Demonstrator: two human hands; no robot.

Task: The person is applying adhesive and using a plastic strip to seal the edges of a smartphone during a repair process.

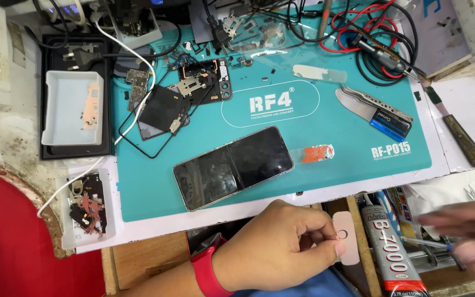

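Below, left hand [281,242] pinches a thin, pale pink sticker [347,237].

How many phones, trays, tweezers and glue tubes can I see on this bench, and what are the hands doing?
Phones: 1, the dark phone on the teal mat
White trays: 2, upper tray and lower tray
Tweezers: 1
Glue tubes: 1
Total: 5
The left hand pinches a small pink card; the right hand is blurred, holding a thin tool.
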